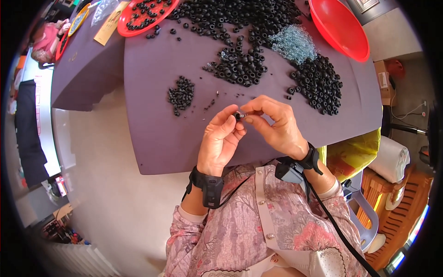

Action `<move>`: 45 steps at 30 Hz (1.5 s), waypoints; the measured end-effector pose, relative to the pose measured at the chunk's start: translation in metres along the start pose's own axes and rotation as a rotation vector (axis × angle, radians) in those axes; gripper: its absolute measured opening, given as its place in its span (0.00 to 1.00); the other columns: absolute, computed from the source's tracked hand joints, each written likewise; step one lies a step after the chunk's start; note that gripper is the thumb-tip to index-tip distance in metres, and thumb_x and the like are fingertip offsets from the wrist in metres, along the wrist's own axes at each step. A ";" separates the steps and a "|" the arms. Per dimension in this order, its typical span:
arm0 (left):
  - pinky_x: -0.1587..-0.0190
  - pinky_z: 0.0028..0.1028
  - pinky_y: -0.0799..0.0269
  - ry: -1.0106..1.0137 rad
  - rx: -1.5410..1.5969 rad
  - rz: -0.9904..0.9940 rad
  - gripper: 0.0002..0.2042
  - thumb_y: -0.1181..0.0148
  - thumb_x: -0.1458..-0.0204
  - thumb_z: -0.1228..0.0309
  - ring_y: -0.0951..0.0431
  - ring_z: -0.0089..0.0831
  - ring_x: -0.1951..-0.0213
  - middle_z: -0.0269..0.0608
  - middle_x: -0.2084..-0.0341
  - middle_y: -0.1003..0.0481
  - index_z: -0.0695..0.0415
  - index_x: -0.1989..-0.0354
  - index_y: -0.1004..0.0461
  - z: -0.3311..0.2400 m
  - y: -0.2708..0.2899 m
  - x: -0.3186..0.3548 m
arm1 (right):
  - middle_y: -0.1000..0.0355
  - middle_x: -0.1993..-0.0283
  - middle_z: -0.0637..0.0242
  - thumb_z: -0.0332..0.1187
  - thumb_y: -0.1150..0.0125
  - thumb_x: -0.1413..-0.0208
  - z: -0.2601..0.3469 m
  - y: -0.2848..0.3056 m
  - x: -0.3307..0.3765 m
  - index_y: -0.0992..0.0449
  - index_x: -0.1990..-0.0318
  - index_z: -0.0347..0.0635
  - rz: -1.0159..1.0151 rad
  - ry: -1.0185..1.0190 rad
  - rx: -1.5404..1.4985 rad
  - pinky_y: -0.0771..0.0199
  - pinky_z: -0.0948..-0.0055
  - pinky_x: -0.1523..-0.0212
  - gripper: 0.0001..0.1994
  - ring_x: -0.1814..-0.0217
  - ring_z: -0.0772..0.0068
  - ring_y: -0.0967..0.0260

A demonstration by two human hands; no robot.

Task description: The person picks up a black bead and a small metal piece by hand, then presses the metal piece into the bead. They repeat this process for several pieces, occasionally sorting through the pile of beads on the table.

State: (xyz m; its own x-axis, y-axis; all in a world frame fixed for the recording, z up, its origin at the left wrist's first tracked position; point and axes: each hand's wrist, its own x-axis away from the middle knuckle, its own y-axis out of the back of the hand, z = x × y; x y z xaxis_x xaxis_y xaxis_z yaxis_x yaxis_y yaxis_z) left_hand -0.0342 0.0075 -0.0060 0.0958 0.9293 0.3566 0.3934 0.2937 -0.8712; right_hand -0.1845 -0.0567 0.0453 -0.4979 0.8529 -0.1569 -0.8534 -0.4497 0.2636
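Note:
Above the near part of the table, my left hand (219,143) holds a small round black plastic part (238,116) between thumb and fingers, its opening toward the right. My right hand (278,127) meets it there, thumb and forefinger pinched on a tiny pale piece at the opening; its exact shape is too small to tell. Beyond my hands lies a cluster of the same black parts (244,67). To the left is a small heap of smaller black pieces (181,94). Another heap of hollow black parts (318,85) sits to the right, beside a mound of thin clear pieces (293,44).
A large spread of black parts (230,16) covers the far side of the purple-covered table (159,138). A red bowl (341,32) stands far right, a red tray (152,25) far left. A yellow bag (353,154) hangs by the right edge. Another person (46,41) sits far left.

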 end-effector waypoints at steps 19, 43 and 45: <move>0.65 0.25 0.28 -0.009 -0.217 -0.030 0.09 0.45 0.46 0.75 0.25 0.26 0.71 0.38 0.71 0.25 0.61 0.57 0.27 0.004 -0.011 0.007 | 0.29 0.66 0.70 0.19 0.42 0.49 -0.015 0.005 0.020 0.26 0.63 0.34 -0.009 -0.250 -0.297 0.31 0.80 0.62 0.06 0.63 0.81 0.32; 0.63 0.26 0.26 0.047 -0.028 -0.046 0.08 0.47 0.44 0.75 0.25 0.26 0.70 0.40 0.69 0.25 0.61 0.58 0.28 0.009 -0.001 -0.002 | 0.31 0.66 0.60 0.19 0.42 0.54 -0.017 -0.005 0.018 0.27 0.64 0.34 -0.056 0.020 0.159 0.31 0.73 0.70 0.08 0.70 0.66 0.30; 0.63 0.26 0.27 0.044 -0.050 -0.054 0.07 0.47 0.44 0.75 0.25 0.27 0.71 0.40 0.70 0.25 0.61 0.58 0.28 0.011 -0.002 -0.001 | 0.30 0.68 0.61 0.19 0.42 0.54 -0.017 -0.006 0.020 0.27 0.66 0.33 -0.076 -0.030 0.130 0.31 0.73 0.71 0.06 0.72 0.66 0.31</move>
State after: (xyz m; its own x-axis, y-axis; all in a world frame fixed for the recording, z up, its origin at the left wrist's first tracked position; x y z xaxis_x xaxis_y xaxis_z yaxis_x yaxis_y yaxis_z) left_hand -0.0457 0.0082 -0.0083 0.1128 0.9013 0.4182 0.4439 0.3308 -0.8328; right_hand -0.1916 -0.0415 0.0245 -0.4257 0.8919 -0.1529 -0.8604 -0.3466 0.3737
